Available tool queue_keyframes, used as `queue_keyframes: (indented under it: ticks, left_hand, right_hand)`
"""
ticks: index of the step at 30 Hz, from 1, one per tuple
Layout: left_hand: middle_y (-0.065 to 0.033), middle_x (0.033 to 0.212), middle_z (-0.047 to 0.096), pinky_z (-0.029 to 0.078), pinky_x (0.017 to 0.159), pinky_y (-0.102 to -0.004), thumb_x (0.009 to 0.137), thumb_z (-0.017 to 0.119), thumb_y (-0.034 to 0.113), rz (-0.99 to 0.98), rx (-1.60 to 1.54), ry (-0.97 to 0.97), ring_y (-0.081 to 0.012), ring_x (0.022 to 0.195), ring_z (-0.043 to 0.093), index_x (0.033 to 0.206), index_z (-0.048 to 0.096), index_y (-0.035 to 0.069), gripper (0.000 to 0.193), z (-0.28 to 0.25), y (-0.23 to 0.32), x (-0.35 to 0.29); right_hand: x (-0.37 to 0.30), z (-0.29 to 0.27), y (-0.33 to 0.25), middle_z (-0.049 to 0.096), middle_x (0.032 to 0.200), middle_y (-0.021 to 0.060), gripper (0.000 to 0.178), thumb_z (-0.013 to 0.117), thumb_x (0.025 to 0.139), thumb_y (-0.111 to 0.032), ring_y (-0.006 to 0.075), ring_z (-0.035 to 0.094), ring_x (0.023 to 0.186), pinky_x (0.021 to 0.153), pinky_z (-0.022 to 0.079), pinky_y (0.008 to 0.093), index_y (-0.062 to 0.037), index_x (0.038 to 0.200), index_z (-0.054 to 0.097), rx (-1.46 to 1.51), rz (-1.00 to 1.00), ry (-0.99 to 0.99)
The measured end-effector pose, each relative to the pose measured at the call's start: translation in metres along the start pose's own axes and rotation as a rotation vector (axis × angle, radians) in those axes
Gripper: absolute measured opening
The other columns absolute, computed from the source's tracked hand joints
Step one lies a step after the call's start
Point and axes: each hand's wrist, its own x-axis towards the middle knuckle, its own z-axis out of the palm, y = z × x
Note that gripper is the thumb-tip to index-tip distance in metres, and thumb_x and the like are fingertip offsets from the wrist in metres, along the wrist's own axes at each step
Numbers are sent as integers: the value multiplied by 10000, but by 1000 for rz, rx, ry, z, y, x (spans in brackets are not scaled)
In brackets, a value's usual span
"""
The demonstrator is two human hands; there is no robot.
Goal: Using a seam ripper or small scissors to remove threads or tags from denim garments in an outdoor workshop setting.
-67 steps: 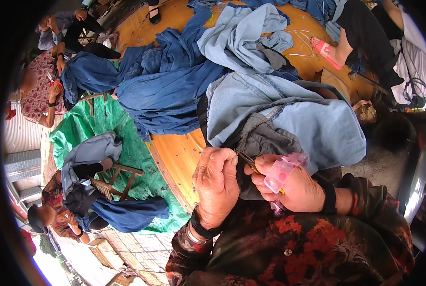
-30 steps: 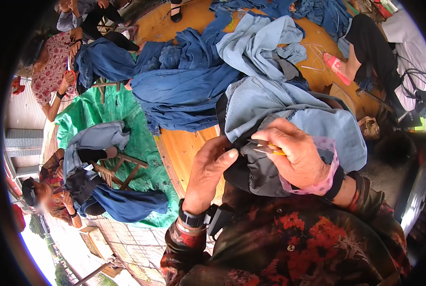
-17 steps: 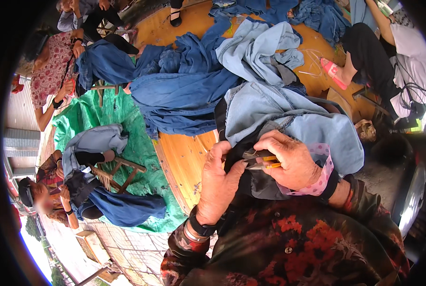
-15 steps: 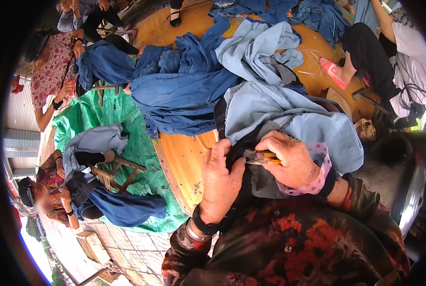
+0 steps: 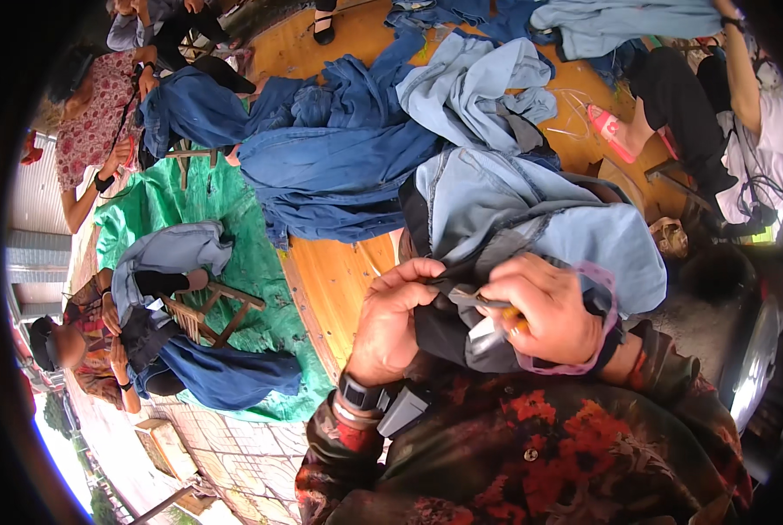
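Head view: left hand pinched the dark cloth near its upper edge, thumb against fingers. Right hand's grip was curled tight around snips, tips toward the left fingertips; blades blurred. Dark cloth lay against pale denim, bunched at the board's near edge. Blue denim heaped just beyond; green sheet along the board's left edge.
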Motion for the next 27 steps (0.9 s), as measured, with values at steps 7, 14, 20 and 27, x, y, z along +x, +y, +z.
queue_keyframes:
  ticks: [7,14,20,27]
  left_hand:
    - [-75,892,608,465,762,-247,758,499,-23,47,-26,-15,-135,798,582,1017,552,-32,264,1,-12,1]
    - [-58,953,591,422,815,-232,765,480,-51,133,79,-74,-112,873,549,1031,555,-8,279,8,-5,-3]
    - [-41,962,591,393,831,-214,767,471,-72,294,303,-49,-84,909,513,1057,575,21,322,8,-5,-8]
    - [-15,962,600,404,817,-216,800,618,23,302,409,-109,-84,908,521,985,615,28,185,10,-5,-8]
  right_hand:
    - [2,3,8,565,771,61,228,710,715,-86,189,591,699,616,458,277,-38,870,551,531,401,-82]
    - [14,6,7,503,713,11,102,653,736,16,54,458,637,558,370,220,5,784,564,662,502,-75]
    - [24,-6,4,504,686,19,89,641,737,19,52,446,606,530,348,216,14,741,553,654,562,-125]
    - [25,1,0,490,668,18,99,634,736,17,62,431,580,506,327,228,13,721,537,533,413,6]
